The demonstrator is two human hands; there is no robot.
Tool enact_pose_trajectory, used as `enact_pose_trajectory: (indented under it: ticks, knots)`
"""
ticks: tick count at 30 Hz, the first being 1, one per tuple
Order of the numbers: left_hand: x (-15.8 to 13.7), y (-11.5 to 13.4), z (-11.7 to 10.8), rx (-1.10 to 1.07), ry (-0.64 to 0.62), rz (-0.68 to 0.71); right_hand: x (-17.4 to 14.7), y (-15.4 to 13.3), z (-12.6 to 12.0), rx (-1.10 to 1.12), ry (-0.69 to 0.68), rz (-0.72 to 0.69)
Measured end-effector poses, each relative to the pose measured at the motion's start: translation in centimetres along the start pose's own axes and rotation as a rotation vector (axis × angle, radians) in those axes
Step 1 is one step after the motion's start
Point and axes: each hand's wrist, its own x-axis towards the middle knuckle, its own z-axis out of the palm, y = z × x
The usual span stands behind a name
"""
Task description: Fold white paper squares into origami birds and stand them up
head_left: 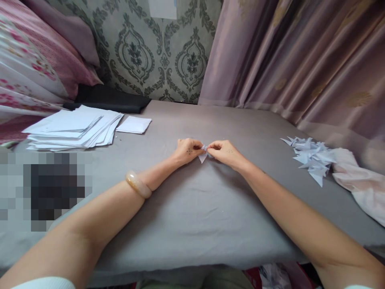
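Both hands meet over the middle of the grey-covered table [180,212]. Between them is a small piece of folded white paper [202,158], one pointed corner hanging downward. My left hand [189,151] pinches it from the left between thumb and fingers. From the right, my right hand [224,152] pinches its other side, the fingertips of both hands nearly touching. Fingers cover most of the paper, so its full shape is hidden. A pale bangle [138,184] circles my left forearm.
Left, a stack of white sheets [72,128] lies beside a smaller pile of paper squares [134,125]. A black folded item [111,98] lies behind. At right, a heap of pointed folded papers [313,154] touches pale cloth [357,176]. Curtains [270,52] border the table.
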Motion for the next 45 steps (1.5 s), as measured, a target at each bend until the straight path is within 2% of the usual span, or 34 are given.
enact_pose_trajectory:
  ticks: [4,15,21,29,36,45]
  knots:
    - [0.0,0.0,0.0,0.003,-0.003,-0.005,0.4,-0.8,-0.3,0.074,-0.059,0.120]
    - [0.0,-0.1,0.0,-0.006,0.002,-0.001,1.3,-0.3,-1.2,0.240,-0.183,0.248]
    - [-0.3,0.2,-0.1,-0.047,0.024,0.012,1.5,-0.8,-1.0,0.273,-0.170,0.326]
    - [-0.3,0.2,0.1,0.001,0.036,0.057,1.5,-1.4,-1.1,0.226,-0.156,0.312]
    - [-0.3,0.3,0.0,-0.005,0.042,0.058,1.9,-2.1,-1.4,0.152,-0.215,0.341]
    - [-0.3,0.5,0.0,-0.009,0.022,0.069,2.1,-1.3,-1.4,0.168,-0.176,0.307]
